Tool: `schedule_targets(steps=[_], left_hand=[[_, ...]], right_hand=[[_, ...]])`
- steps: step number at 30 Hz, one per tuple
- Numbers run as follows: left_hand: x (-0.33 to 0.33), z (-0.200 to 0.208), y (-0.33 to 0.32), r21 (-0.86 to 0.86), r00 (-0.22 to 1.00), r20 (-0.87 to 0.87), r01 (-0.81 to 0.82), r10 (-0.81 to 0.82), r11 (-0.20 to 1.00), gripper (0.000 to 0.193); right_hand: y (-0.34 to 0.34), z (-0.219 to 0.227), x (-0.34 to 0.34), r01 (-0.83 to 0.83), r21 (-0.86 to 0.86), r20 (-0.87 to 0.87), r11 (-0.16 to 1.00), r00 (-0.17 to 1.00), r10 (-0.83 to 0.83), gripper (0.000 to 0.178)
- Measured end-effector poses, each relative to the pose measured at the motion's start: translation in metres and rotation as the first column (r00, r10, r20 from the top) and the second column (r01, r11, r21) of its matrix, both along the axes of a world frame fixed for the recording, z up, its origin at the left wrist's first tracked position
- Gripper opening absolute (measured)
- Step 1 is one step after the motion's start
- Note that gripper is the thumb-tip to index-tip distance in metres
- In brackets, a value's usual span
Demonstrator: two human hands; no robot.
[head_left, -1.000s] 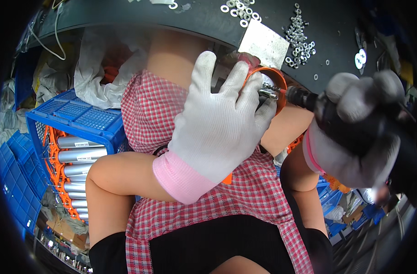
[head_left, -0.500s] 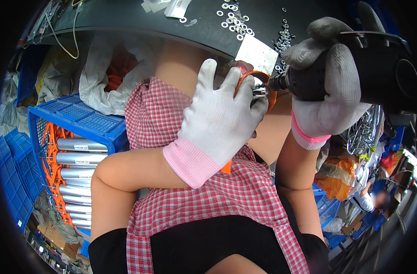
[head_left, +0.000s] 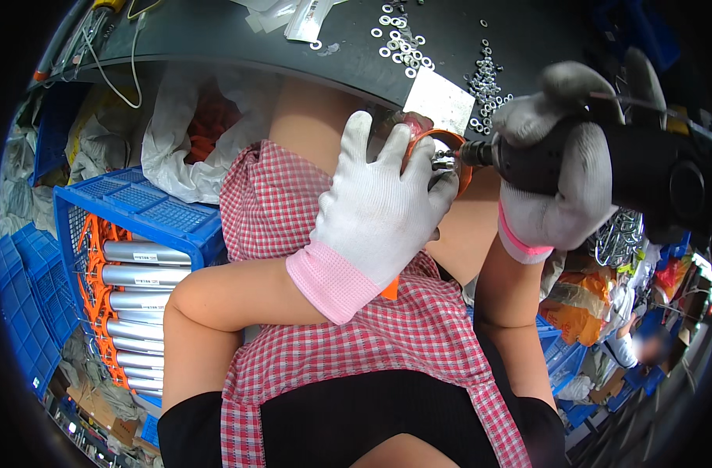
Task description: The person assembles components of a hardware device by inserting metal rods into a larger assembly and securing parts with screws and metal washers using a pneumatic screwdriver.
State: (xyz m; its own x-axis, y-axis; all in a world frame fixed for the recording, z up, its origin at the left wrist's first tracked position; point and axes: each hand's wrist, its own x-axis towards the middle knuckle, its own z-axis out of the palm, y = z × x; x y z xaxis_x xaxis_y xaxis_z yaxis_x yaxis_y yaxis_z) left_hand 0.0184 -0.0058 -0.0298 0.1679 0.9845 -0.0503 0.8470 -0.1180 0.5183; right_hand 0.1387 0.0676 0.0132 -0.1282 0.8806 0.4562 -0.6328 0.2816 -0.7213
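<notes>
My left hand [head_left: 383, 199], in a white glove with a pink cuff, is closed around an orange-rimmed round part [head_left: 467, 179] held above my lap. Small metal fittings [head_left: 445, 159] show inside the rim. From the right, my gloved right hand [head_left: 570, 179] grips a black power screwdriver [head_left: 637, 160]. Its chuck [head_left: 478, 154] points left into the orange-rimmed part, and the tip's exact contact is too small to make out. My left palm and fingers hide much of the part.
Ahead is a dark workbench [head_left: 216, 51] with loose washers [head_left: 403, 48], small nuts or bolts [head_left: 487, 82] and a white card [head_left: 440, 100] at its edge. On the left stands a blue crate [head_left: 149, 204] of silver tubes [head_left: 145, 275] with orange parts. Another person [head_left: 625, 347] is far right.
The rear of the power screwdriver and my right hand have dipped lower in the picture. My left hand keeps its hold on the orange-rimmed part; the whole view has shifted slightly.
</notes>
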Motion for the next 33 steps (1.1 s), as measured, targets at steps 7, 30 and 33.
schedule_targets(steps=[7, 30, 33], left_hand=[[0.000, -0.001, 0.001, 0.012, 0.999, 0.009, 0.041, -0.041, 0.999, 0.053], [-0.013, 0.002, 0.131, 0.530, 0.956, 0.198, 0.083, -0.218, 0.844, 0.016], [0.010, -0.022, 0.170, 0.485, 0.961, -0.105, 0.273, -0.255, 0.831, 0.015]], right_hand=[[-0.002, -0.001, 0.009, 0.225, 0.057, 0.283, 0.973, 0.931, -0.232, 0.050], [-0.020, 0.037, 0.073, 0.225, 0.165, -0.022, 0.960, 0.974, -0.225, 0.050], [-0.026, 0.028, 0.080, 0.217, 0.170, 0.017, 0.961, 0.975, -0.223, 0.050]])
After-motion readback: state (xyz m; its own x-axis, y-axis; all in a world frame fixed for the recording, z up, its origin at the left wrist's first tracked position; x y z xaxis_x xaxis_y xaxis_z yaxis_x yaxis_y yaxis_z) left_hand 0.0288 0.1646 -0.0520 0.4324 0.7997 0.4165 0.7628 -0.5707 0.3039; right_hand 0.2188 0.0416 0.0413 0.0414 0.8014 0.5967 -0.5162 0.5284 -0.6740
